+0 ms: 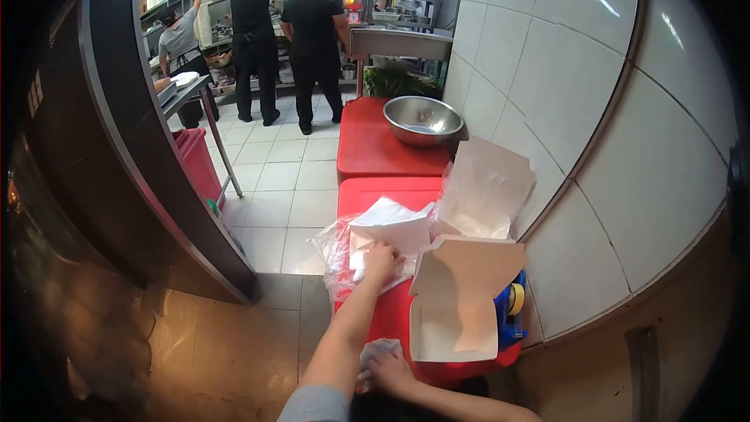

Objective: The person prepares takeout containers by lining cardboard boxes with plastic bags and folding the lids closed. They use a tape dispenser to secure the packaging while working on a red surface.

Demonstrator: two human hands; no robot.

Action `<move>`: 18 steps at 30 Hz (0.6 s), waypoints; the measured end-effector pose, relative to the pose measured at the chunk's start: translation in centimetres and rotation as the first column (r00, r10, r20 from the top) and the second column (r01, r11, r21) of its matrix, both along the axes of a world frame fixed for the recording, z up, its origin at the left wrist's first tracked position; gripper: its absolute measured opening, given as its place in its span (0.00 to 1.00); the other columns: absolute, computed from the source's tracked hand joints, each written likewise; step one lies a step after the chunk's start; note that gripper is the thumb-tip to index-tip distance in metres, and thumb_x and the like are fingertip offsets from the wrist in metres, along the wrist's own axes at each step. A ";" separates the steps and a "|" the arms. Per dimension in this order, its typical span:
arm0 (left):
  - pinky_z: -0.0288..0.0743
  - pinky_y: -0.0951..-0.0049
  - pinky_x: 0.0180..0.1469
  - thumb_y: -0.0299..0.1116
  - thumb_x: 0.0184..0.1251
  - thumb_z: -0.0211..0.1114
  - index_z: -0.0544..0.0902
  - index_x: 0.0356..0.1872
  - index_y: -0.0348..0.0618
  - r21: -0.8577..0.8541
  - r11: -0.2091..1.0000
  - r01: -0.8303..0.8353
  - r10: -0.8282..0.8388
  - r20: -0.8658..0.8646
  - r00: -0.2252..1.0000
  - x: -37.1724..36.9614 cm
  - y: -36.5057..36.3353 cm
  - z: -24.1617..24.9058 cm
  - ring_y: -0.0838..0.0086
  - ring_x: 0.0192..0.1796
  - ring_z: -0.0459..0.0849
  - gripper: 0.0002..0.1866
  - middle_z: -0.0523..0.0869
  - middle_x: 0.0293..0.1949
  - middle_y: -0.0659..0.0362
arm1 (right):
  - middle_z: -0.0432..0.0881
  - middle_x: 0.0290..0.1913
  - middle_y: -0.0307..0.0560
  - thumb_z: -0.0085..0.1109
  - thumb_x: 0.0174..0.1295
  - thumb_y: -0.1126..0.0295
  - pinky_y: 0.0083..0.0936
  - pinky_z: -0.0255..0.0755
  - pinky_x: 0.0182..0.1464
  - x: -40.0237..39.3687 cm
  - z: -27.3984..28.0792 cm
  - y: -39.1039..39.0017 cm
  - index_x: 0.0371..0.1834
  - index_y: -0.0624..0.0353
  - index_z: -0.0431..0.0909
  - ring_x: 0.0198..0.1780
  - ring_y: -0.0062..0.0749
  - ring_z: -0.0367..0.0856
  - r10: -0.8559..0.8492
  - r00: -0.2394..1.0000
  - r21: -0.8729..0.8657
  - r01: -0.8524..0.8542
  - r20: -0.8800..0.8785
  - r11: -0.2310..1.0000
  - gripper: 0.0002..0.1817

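My left hand [380,262] reaches forward with curled fingers onto a stack of white paper sheets [391,227], which look like napkins. Clear plastic wrap [332,254] lies loosely around the stack. Close to my body, my right hand [393,371] is closed around a crumpled whitish wad [379,350], thin like tissue or plastic. Right of my hands stands a cardboard takeaway box [453,328], its lid raised and its inside bare. Behind it, another light carton [488,184] stands partly covered by clear plastic.
Red lidded bins [371,152] form the work surface; a steel bowl [423,119] sits on the far one. A blue tape dispenser [512,312] is beside the box. A tiled wall [578,86] borders the right. Several people [312,39] stand in the kitchen beyond, near a metal table [187,94].
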State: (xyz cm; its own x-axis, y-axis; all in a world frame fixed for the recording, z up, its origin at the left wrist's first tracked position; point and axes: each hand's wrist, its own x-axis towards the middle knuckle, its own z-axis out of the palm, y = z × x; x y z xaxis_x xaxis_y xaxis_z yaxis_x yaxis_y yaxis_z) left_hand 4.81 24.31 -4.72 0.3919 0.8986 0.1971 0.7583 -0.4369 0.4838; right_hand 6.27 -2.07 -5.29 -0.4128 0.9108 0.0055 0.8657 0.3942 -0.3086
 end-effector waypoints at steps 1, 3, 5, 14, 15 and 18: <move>0.74 0.58 0.46 0.45 0.55 0.67 0.84 0.32 0.45 -0.060 0.998 0.027 -0.025 0.035 0.999 -0.2 0.5 -0.4 0.57 0.47 0.78 0.14 0.81 0.40 0.54 | 0.78 0.45 0.46 0.60 0.50 0.59 0.45 0.61 0.58 0.1 -0.1 0.2 0.41 0.56 0.78 0.54 0.38 0.74 0.009 0.999 -0.032 -0.010 -0.033 0.999 0.17; 0.74 0.58 0.45 0.46 0.57 0.65 0.84 0.31 0.45 -0.169 0.982 0.085 -0.067 0.109 0.992 -0.8 2.1 -0.9 0.57 0.45 0.80 0.14 0.82 0.38 0.53 | 0.78 0.45 0.48 0.61 0.50 0.59 0.46 0.62 0.57 0.0 -0.2 0.7 0.42 0.56 0.78 0.53 0.40 0.75 0.014 1.000 -0.071 -0.013 0.007 0.997 0.18; 0.74 0.58 0.43 0.45 0.59 0.63 0.84 0.32 0.44 -0.046 0.989 0.138 -0.128 0.174 0.976 -1.7 2.1 0.8 0.55 0.42 0.81 0.14 0.82 0.37 0.52 | 0.78 0.44 0.52 0.63 0.49 0.57 0.49 0.63 0.55 0.4 2.2 1.6 0.42 0.58 0.78 0.52 0.45 0.76 0.061 0.998 -0.167 -0.059 0.011 0.984 0.21; 0.74 0.58 0.35 0.38 0.59 0.60 0.81 0.30 0.45 0.375 0.816 0.439 -0.455 -0.051 0.889 -3.4 0.9 14.2 0.55 0.34 0.82 0.08 0.84 0.29 0.54 | 0.69 0.52 0.65 0.67 0.48 0.64 0.44 0.63 0.56 4.8 16.2 14.1 0.58 0.66 0.63 0.57 0.58 0.67 -0.323 0.855 0.488 0.501 -0.405 0.715 0.34; 0.74 0.58 0.35 0.37 0.59 0.60 0.81 0.31 0.45 0.388 0.799 0.460 -0.468 -0.079 0.880 -3.4 0.7 15.5 0.55 0.34 0.82 0.07 0.84 0.29 0.54 | 0.72 0.51 0.63 0.65 0.51 0.64 0.43 0.65 0.55 5.2 16.8 15.6 0.58 0.66 0.63 0.55 0.55 0.70 -0.392 0.863 0.478 0.504 -0.320 0.720 0.33; 0.72 0.61 0.41 0.40 0.59 0.62 0.81 0.39 0.48 0.368 0.836 0.406 -0.424 -0.033 0.905 -3.6 0.6 17.5 0.60 0.40 0.82 0.11 0.84 0.34 0.56 | 0.79 0.42 0.56 0.63 0.52 0.63 0.41 0.67 0.52 6.6 18.1 19.3 0.51 0.62 0.71 0.49 0.47 0.77 -0.513 0.849 0.414 0.514 -0.122 0.751 0.24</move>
